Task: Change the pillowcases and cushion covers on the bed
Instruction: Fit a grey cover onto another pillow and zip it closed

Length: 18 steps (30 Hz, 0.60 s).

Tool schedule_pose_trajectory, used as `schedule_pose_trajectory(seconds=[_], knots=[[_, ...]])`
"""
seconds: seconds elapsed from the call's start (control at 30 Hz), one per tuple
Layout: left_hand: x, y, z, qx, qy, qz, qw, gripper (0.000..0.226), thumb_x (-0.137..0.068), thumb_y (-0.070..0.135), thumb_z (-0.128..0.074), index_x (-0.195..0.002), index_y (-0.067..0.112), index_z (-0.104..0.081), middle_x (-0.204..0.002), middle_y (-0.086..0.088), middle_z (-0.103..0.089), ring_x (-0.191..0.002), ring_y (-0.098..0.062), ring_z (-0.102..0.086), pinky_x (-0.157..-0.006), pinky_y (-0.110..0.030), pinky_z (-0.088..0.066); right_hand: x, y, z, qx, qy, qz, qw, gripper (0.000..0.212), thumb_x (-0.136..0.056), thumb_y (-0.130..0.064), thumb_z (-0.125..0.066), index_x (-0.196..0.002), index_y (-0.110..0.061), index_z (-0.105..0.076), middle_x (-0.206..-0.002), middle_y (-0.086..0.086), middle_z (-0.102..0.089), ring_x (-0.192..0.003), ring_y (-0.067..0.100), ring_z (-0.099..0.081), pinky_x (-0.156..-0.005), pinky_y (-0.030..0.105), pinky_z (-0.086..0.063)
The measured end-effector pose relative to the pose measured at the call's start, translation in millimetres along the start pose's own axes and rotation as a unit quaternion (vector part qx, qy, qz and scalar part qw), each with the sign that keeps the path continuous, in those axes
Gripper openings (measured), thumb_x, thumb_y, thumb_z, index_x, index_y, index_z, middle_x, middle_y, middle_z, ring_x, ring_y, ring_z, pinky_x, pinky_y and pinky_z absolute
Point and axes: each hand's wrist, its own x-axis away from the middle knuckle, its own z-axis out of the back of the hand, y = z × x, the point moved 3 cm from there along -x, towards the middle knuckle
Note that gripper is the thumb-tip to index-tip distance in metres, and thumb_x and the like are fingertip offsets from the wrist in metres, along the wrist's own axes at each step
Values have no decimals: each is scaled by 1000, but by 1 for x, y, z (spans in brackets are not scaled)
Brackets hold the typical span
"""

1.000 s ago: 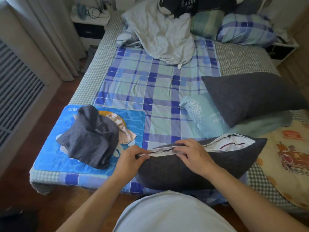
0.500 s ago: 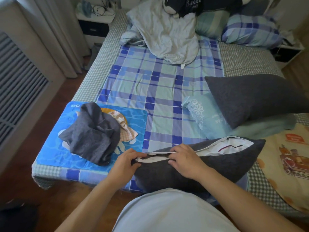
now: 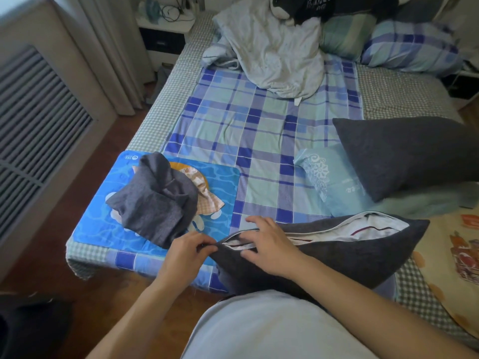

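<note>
A dark grey cushion [image 3: 344, 257] lies along the foot edge of the bed, its top seam gaping so the white inner pad [image 3: 363, 226] shows. My left hand [image 3: 186, 250] pinches the cover's left corner at the end of the opening. My right hand [image 3: 267, 244] lies over the seam just right of it, fingers spread across the opening and thumb on the near side. A second dark grey cushion [image 3: 409, 154] rests further back on a pale blue pillow [image 3: 334, 182]. A crumpled dark grey cover [image 3: 155, 203] sits on a blue cartoon mat [image 3: 223, 182].
The plaid sheet [image 3: 259, 130] covers the bed's middle. A crumpled white cover [image 3: 274, 53] and plaid pillows [image 3: 412, 45] lie at the head. A cream printed blanket [image 3: 456, 255] is at right. A nightstand [image 3: 163, 35], curtains and a wooden floor [image 3: 85, 281] are at left.
Both hands have slid left along the cushion's seam to its left corner. The left stretch of the opening looks narrower than before. The cushion itself stays in place.
</note>
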Motion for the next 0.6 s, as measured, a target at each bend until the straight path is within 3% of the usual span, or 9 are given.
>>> schedule_pose_trajectory(seconds=[0.13,0.3,0.43,0.5,0.6], knots=[[2,11,2,22,28,-28,999,9,-84,15,-80,-92,18,-79,-86,8,-71,-78,-7,-65,-74,-22,-55,-22,-31,-4,-133,14,-95,986,31,-92,-52,-63,-112,-32,-76,-151,-6,-41,-137,18,-31,-113,35,-28],[7,19,-1,59,62,2,996,11,-83,10,-79,-89,19,-77,-83,16,-66,-78,-6,-63,-75,-14,-48,-21,-36,-5,-139,103,-127,977,25,-89,-41,-72,-83,-17,-78,-123,-8,-58,-118,12,-45,-99,27,-41],[9,23,-3,-7,50,-42,998,11,-89,15,-74,-98,21,-77,-89,12,-65,-82,-6,-58,-76,-16,-47,-14,-47,-5,-63,116,-101,986,28,-98,-36,-59,-110,-14,-72,-126,-5,-55,-117,14,-45,-102,30,-43],[8,20,-4,-37,36,-68,996,13,-90,14,-73,-101,19,-77,-88,7,-68,-81,-11,-58,-73,-24,-52,-11,-51,-3,-52,122,-93,987,29,-100,-31,-57,-121,-13,-66,-130,-4,-52,-120,15,-43,-104,30,-43],[7,15,-2,-62,45,-87,993,14,-87,8,-75,-98,17,-79,-84,3,-66,-77,-14,-59,-68,-23,-50,-4,-54,8,1,135,-99,986,31,-95,-25,-62,-123,-12,-61,-129,-2,-49,-117,18,-43,-101,32,-44]])
